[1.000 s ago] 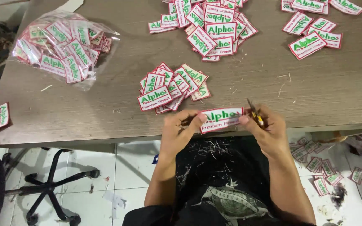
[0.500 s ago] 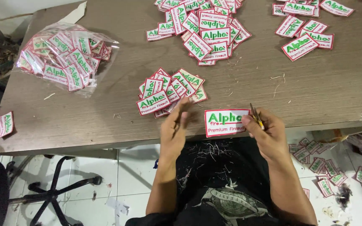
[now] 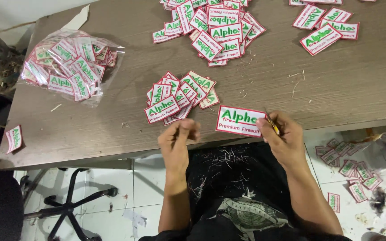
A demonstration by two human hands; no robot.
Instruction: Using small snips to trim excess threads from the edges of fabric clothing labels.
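A white embroidered patch (image 3: 239,120) with a red border and green lettering lies flat at the table's near edge. My right hand (image 3: 280,136) touches its right end with thumb and fingers and also holds a small yellow-handled cutter (image 3: 271,123). My left hand (image 3: 179,140) hovers off the table edge, left of the patch, fingers curled together with nothing visible in them. Just beyond lies a small pile of the same patches (image 3: 179,96).
A larger heap of patches (image 3: 213,24) lies at the far middle, more patches (image 3: 325,27) at the far right. A clear plastic bag of patches (image 3: 68,64) sits at the left. Wooden table (image 3: 90,120); loose patches (image 3: 349,172) on the tiled floor; chair base (image 3: 68,205).
The patch, held in both hands a second ago, now lies flat on the table. My left hand has let go and drawn back to the left. The view shifted slightly.
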